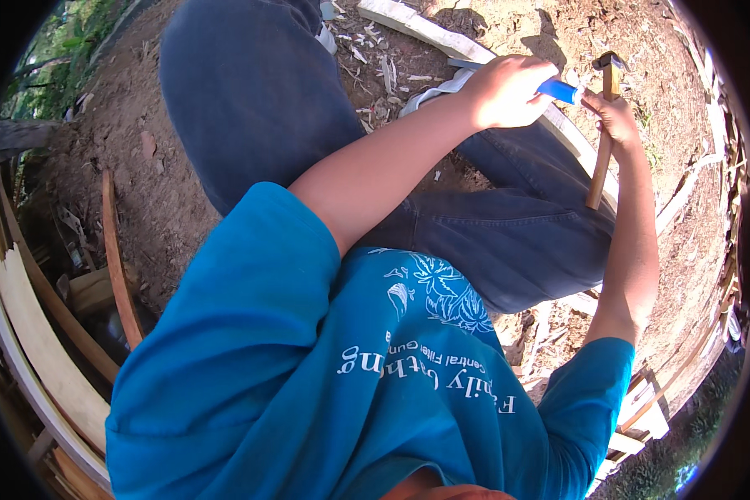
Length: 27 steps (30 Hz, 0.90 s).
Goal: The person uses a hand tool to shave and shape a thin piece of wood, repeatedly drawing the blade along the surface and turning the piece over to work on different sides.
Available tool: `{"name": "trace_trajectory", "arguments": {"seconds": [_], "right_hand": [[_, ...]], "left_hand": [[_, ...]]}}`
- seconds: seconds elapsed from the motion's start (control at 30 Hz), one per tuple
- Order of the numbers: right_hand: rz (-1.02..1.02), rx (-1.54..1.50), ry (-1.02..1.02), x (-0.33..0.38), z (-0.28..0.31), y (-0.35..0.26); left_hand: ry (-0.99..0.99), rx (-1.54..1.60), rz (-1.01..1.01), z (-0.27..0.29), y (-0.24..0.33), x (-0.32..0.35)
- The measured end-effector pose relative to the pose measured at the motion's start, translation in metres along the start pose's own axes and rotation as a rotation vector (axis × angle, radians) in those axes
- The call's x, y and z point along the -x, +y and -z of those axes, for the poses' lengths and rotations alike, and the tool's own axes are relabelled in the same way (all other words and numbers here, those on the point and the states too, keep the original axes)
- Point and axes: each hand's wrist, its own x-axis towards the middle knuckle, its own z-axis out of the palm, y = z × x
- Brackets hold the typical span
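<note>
My left hand (515, 90) is closed around a chisel whose blue handle (561, 91) sticks out to the right. Its flat grey blade (465, 64) shows on the left side of the fist, close to a long pale wooden beam (425, 30). The fingers of my right hand (617, 122) wrap the wooden handle of a hammer (600, 173). The dark hammer head (609, 60) points away from me, and a fingertip of that hand reaches the end of the blue handle. Part of the beam is hidden behind my left hand and leg.
My bent legs in dark trousers (258, 92) lie around the work. Pale wood chips (387, 75) are scattered over the brown dirt ground (154, 196). Several boards (45, 325) lean at the left edge, beside a thin brown strip (116, 258). More wood pieces (650, 417) lie at lower right.
</note>
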Motion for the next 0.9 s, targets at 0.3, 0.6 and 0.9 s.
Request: {"name": "trace_trajectory", "arguments": {"seconds": [0.3,0.6,0.9], "right_hand": [[0.276,0.546,-0.229,-0.01,-0.016,0.092],[0.361,-0.19,-0.147,-0.01,-0.053,0.078],[0.485,0.302,-0.351,-0.022,-0.055,0.029]], "left_hand": [[0.076,0.123,0.057,0.012,0.043,-0.025],[-0.104,0.088,0.065,0.018,0.076,-0.033],[-0.201,0.014,0.03,0.015,0.103,-0.005]]}}
